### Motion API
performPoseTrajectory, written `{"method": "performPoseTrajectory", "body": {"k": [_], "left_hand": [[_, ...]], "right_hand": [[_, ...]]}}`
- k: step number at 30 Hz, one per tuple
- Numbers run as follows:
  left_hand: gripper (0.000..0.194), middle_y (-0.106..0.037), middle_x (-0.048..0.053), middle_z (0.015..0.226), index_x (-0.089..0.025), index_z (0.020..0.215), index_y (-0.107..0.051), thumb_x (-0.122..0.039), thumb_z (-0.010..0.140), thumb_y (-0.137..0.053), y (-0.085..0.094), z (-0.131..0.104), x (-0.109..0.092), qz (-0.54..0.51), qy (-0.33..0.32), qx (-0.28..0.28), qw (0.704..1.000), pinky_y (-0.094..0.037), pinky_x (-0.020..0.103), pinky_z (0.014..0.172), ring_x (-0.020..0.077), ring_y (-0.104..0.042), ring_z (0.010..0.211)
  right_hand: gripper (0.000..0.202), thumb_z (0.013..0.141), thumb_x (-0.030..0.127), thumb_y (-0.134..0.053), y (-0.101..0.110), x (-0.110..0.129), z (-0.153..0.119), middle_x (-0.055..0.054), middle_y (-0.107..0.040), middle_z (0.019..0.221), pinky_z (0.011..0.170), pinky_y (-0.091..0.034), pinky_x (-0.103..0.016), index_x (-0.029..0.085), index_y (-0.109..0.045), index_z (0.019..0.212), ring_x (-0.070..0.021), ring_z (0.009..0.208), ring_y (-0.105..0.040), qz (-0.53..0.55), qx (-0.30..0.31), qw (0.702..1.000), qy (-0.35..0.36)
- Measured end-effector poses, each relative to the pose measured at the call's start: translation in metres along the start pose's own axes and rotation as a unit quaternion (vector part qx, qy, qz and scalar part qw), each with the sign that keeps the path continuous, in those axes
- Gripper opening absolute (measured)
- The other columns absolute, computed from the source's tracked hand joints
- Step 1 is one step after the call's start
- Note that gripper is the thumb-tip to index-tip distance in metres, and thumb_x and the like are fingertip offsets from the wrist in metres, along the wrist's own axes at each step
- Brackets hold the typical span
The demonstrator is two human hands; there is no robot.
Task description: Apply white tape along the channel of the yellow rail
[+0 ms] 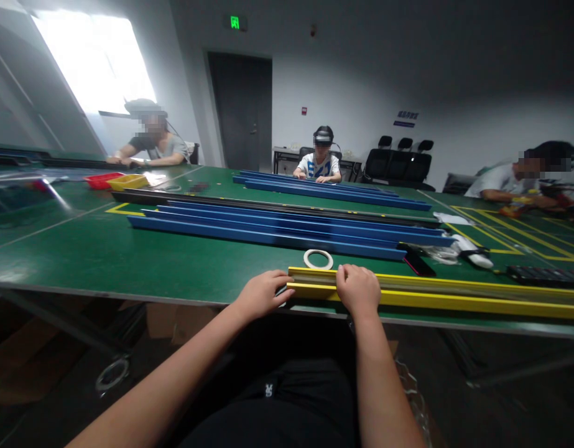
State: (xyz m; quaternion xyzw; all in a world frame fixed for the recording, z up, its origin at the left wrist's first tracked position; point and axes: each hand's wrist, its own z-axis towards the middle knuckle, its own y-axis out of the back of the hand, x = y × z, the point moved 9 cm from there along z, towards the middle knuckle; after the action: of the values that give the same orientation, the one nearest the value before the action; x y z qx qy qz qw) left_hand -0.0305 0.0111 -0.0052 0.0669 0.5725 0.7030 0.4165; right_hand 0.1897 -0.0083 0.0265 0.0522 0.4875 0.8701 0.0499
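Observation:
A long yellow channel (454, 299) lies along the near table edge, its open side up, running out of view to the right. My right hand (360, 289) is closed over its walls a little way in from the left end. At that end, my left hand (263, 295) has its fingers and thumb bent round the tip of the channel. A small pale bit shows by the left thumb, too little to name. Just beyond the channel, between my hands, a roll of white tape (309, 261) lies flat on the green table (212, 274).
Blue channels (268, 238) and a black one (212, 202) lie across the table ahead. A phone (418, 261) and a white handheld object (473, 252) are right of them. Red (100, 181) and yellow trays (128, 182) stand left. Several people sit around the table.

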Motion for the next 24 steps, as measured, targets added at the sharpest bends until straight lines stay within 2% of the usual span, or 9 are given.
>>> {"method": "performPoseTrajectory", "body": {"k": [6,11,16,19,22,24], "left_hand": [[0.033,-0.064,0.004,0.12,-0.026,0.11,-0.069,-0.043,0.089,-0.05,-0.002,0.001,0.002,-0.013,0.011,0.004,1.0,-0.046,0.031,0.094,0.0202,-0.06,0.106],[0.032,-0.067,0.007,0.115,-0.022,0.107,-0.071,-0.04,0.088,-0.052,-0.004,0.005,0.001,-0.137,0.031,0.021,0.99,-0.048,0.03,0.09,0.0194,-0.062,0.101],[0.032,-0.069,0.007,0.112,-0.021,0.105,-0.072,-0.039,0.089,-0.052,-0.001,0.013,-0.005,-0.181,0.035,-0.005,0.983,-0.048,0.032,0.091,0.0197,-0.062,0.102],[0.03,-0.071,0.006,0.106,-0.021,0.103,-0.073,-0.037,0.089,-0.051,0.002,0.019,-0.017,-0.175,0.021,-0.023,0.984,-0.048,0.031,0.091,0.0184,-0.063,0.098],[0.028,-0.071,0.005,0.108,-0.022,0.103,-0.072,-0.034,0.09,-0.051,0.005,0.024,-0.033,-0.174,-0.003,-0.032,0.984,-0.047,0.031,0.093,0.0185,-0.062,0.101],[0.028,-0.071,0.004,0.109,-0.023,0.105,-0.072,-0.033,0.09,-0.051,0.007,0.026,-0.043,-0.174,-0.018,-0.036,0.984,-0.046,0.032,0.094,0.0184,-0.062,0.103]], "right_hand": [[0.04,0.095,0.037,-0.036,0.001,0.0,0.001,-0.007,-0.069,0.081,0.077,-0.029,-0.031,0.019,-0.066,0.075,-0.0189,0.079,-0.056,0.002,0.003,1.0,0.002],[0.039,0.095,0.04,-0.039,-0.003,-0.002,0.003,-0.006,-0.068,0.081,0.076,-0.03,-0.031,0.022,-0.068,0.078,-0.0191,0.08,-0.056,0.026,0.028,0.999,0.007],[0.03,0.093,0.041,-0.045,0.004,0.002,0.005,-0.006,-0.067,0.097,0.083,-0.031,-0.032,0.025,-0.07,0.09,-0.0192,0.092,-0.053,0.084,0.021,0.996,0.018],[0.025,0.092,0.04,-0.049,0.011,0.019,0.005,-0.005,-0.066,0.102,0.085,-0.032,-0.032,0.028,-0.071,0.096,-0.0197,0.097,-0.051,0.129,0.032,0.989,0.065],[0.023,0.09,0.039,-0.053,0.01,0.045,-0.001,-0.004,-0.067,0.1,0.084,-0.035,-0.031,0.029,-0.07,0.101,-0.0196,0.096,-0.052,0.167,0.096,0.971,0.139],[0.024,0.09,0.037,-0.054,0.008,0.056,-0.004,-0.005,-0.067,0.101,0.085,-0.036,-0.03,0.028,-0.07,0.105,-0.0195,0.097,-0.053,0.173,0.132,0.963,0.16]]}}
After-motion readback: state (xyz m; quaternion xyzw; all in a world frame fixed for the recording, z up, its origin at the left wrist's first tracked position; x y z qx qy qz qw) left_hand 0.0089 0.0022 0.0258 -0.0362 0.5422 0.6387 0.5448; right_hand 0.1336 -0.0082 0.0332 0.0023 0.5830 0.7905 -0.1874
